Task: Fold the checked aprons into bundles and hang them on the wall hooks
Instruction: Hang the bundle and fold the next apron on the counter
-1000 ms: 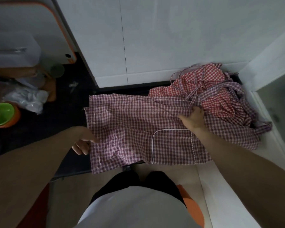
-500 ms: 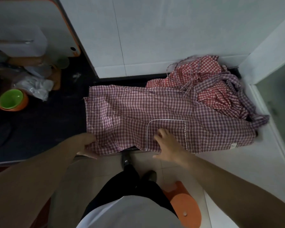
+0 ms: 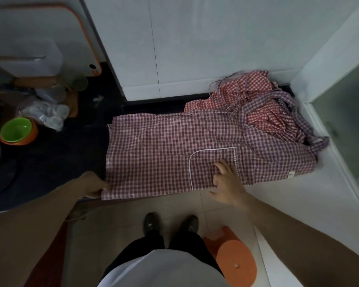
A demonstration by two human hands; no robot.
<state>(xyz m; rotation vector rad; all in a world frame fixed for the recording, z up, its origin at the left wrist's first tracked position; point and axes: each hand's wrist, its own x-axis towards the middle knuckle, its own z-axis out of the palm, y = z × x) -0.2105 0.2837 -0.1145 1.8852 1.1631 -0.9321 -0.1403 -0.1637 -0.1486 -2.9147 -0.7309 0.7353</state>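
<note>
A purple checked apron (image 3: 164, 150) lies spread flat across the dark counter (image 3: 50, 162), its white-trimmed pocket toward the front edge. My left hand (image 3: 93, 186) grips the apron's front left corner at the counter's edge. With spread fingers, my right hand (image 3: 226, 183) rests on the pocket near the front hem. A crumpled heap of red checked aprons (image 3: 257, 100) with loose ties sits at the back right against the wall, partly over the purple one. No wall hooks are in view.
A green bowl in an orange one (image 3: 17, 131) and a crumpled plastic bag (image 3: 48, 114) stand at the left. An orange-rimmed board (image 3: 50, 38) leans at the back left. An orange stool (image 3: 234, 259) stands on the tiled floor by my feet. White wall (image 3: 195, 48) behind.
My right hand left the heap's edge and came down to the pocket near the front hem. The apron now lies flatter. My left hand slid toward the front left corner.
</note>
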